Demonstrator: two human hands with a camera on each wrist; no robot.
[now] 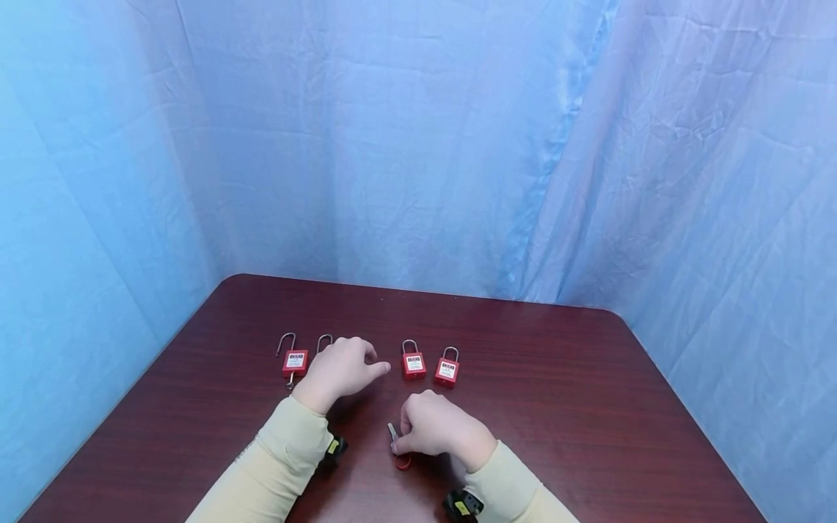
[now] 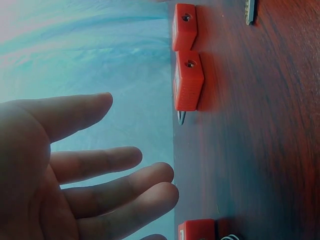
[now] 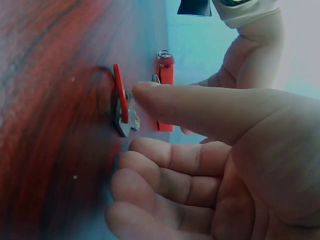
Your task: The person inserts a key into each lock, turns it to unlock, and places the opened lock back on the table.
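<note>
Fingers (image 3: 165,102) of the right hand (image 1: 437,430) touch the red-headed key (image 3: 121,107), uncurled; left hand (image 1: 341,370) hovers spread.

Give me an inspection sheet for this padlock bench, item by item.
Surface: dark red-brown wooden table, rounded corners.
Job's things: four red padlocks in a row. The far-left padlock has a raised shackle and a key in its base; the second padlock is mostly hidden under the left hand; the third padlock and fourth padlock lie flat, shackles down. A red-headed key lies near the right hand.
Clutter: nothing seen.
Hands: left hand hovers with relaxed fingers, holding nothing. Right hand touches the key; thumb tip on it in the wrist view.
Cables: nothing seen.
Surroundings: blue cloth backdrop on all sides.
</note>
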